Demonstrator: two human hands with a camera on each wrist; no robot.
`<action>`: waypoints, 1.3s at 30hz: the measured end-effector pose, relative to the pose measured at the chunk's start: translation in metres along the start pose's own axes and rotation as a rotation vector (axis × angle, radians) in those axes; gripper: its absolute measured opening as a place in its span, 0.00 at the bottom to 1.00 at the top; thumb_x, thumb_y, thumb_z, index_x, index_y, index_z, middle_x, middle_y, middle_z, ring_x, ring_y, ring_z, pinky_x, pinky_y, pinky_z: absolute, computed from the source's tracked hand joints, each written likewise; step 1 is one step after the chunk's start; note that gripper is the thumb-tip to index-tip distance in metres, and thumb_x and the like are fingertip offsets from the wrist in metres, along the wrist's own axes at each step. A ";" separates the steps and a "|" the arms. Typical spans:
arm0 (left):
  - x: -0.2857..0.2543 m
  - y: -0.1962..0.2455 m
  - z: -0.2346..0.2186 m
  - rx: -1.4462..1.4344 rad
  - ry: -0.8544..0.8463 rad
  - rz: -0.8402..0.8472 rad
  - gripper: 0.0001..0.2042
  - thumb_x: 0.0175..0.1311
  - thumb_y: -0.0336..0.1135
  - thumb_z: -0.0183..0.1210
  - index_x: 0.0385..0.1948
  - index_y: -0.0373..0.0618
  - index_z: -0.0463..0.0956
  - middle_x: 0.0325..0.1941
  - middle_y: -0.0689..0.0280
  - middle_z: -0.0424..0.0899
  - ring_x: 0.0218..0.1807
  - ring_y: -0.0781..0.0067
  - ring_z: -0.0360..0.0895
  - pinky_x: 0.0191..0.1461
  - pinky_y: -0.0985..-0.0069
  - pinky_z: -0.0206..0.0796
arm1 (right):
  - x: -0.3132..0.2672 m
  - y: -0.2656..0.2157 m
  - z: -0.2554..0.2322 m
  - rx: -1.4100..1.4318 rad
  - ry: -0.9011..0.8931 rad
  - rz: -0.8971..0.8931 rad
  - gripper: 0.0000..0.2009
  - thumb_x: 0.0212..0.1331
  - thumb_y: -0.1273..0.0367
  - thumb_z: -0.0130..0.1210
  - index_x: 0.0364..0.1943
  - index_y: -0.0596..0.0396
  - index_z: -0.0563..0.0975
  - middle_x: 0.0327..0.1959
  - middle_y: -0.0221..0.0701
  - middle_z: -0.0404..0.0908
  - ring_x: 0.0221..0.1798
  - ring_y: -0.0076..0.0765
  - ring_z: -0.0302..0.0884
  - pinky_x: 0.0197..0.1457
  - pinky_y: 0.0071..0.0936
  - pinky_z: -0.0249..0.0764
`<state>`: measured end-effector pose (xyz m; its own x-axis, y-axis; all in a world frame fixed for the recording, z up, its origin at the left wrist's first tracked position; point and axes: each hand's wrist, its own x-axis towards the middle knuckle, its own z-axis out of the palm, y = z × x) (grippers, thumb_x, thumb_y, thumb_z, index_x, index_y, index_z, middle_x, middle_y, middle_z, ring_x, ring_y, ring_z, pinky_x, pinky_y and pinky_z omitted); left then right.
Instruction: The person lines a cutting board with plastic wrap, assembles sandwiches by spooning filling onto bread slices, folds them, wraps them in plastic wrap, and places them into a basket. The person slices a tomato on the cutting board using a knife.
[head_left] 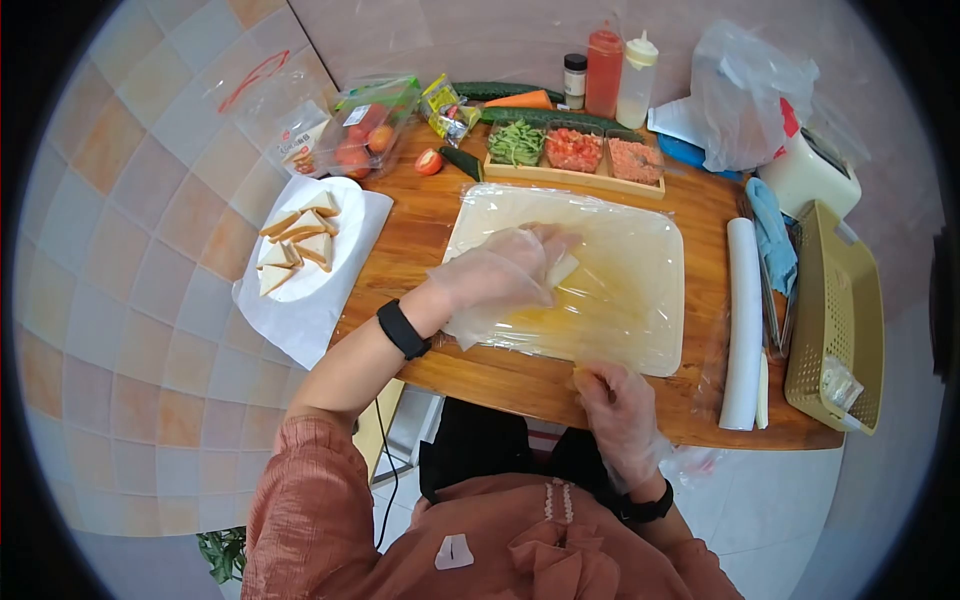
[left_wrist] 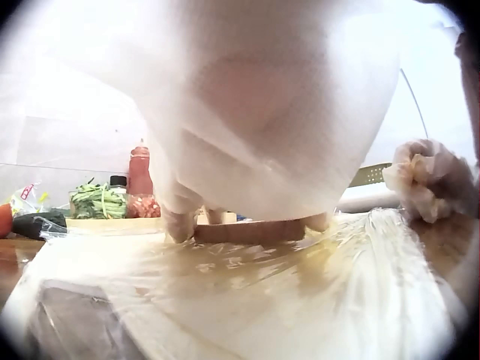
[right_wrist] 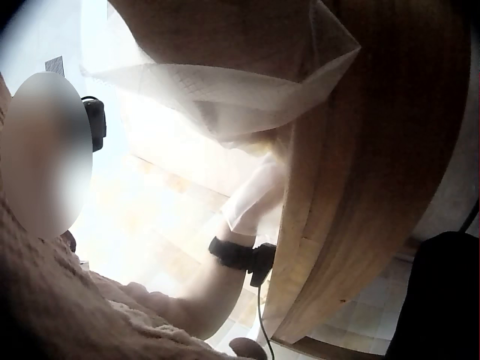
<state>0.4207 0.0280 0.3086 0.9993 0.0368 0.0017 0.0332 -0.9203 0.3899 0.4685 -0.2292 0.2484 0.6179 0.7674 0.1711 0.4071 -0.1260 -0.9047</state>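
Head view, left grip (head_left: 505, 268): gloved, clamped on bread piece (head_left: 563, 270).
Bread piece: low at yellow-smeared clear film (head_left: 610, 300) over pale tray (head_left: 664, 250); crust visible between fingertips in left wrist view.
Right grip (head_left: 622, 420): gloved, fingers curled, near front edge of wooden surface (head_left: 480, 375); cannot tell if clamped on anything.
White plate (head_left: 345, 215): left of tray, under bread triangles (head_left: 300, 240).
Divided box (head_left: 580, 178): beyond tray, with shredded greens (head_left: 517, 143).

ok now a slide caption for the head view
Gloved left hand holds a pale piece on a film-covered, yellow-smeared tray, with bread triangles on a plate nearby.
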 end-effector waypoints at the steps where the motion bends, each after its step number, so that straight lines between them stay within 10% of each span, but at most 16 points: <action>1: 0.001 0.002 -0.001 -0.031 -0.039 -0.055 0.43 0.55 0.39 0.67 0.75 0.42 0.57 0.72 0.40 0.67 0.72 0.41 0.65 0.75 0.63 0.60 | 0.000 0.001 0.001 0.005 0.002 -0.002 0.07 0.63 0.70 0.64 0.42 0.55 0.82 0.34 0.42 0.85 0.37 0.49 0.84 0.41 0.37 0.78; 23: 0.012 0.005 0.013 0.160 0.120 -0.009 0.25 0.56 0.33 0.62 0.59 0.41 0.74 0.51 0.52 0.81 0.55 0.46 0.77 0.60 0.60 0.71 | 0.005 -0.013 -0.006 0.003 -0.035 0.007 0.07 0.67 0.67 0.58 0.40 0.56 0.81 0.32 0.46 0.81 0.39 0.55 0.81 0.42 0.41 0.76; 26: 0.014 0.002 0.014 0.138 0.074 0.009 0.24 0.56 0.32 0.61 0.58 0.41 0.75 0.51 0.52 0.82 0.53 0.46 0.78 0.59 0.59 0.72 | 0.004 -0.008 -0.007 -0.070 -0.039 -0.033 0.07 0.66 0.72 0.59 0.43 0.58 0.82 0.33 0.40 0.84 0.37 0.41 0.84 0.42 0.30 0.77; 39: 0.014 0.010 0.007 0.090 0.179 -0.014 0.16 0.60 0.32 0.59 0.50 0.43 0.80 0.50 0.51 0.84 0.51 0.47 0.82 0.56 0.59 0.74 | 0.003 0.000 -0.006 0.019 -0.020 -0.154 0.10 0.70 0.64 0.56 0.43 0.55 0.81 0.30 0.46 0.80 0.38 0.56 0.80 0.42 0.44 0.76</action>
<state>0.4348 0.0168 0.3060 0.9802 0.1114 0.1639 0.0566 -0.9500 0.3072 0.4744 -0.2312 0.2512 0.5353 0.7894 0.3004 0.4831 0.0056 -0.8756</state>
